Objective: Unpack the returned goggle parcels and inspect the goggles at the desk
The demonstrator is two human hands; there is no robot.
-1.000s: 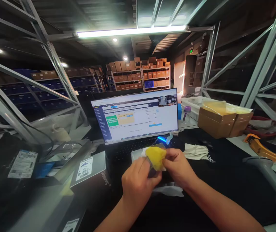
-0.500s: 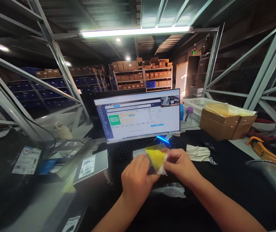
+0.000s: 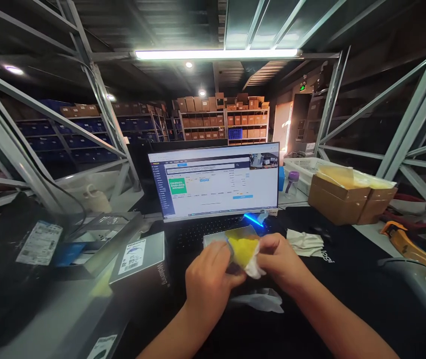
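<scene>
Between my two hands, in front of the monitor, is a yellow packet (image 3: 243,249) that looks soft, with crumpled white wrapping (image 3: 253,268) at its lower right edge. My left hand (image 3: 208,274) is closed around its left side. The fingers of my right hand (image 3: 282,259) pinch the white wrapping on the other side. Just behind the packet lies a flat grey box or lid (image 3: 213,238), partly hidden by my left hand. A thin white translucent sheet (image 3: 259,300) rests on the black mat below my hands.
A monitor (image 3: 216,189) stands behind the keyboard (image 3: 192,233). To the left are a grey box (image 3: 140,262) with a label and a black bag (image 3: 7,269). At the right are a folded cream cloth (image 3: 304,244), cardboard boxes (image 3: 336,199) and a yellow-orange tool (image 3: 409,242).
The yellow packet has tilted and flattened between my hands. More of its white wrapping shows by my right fingers. The camera view has shifted slightly.
</scene>
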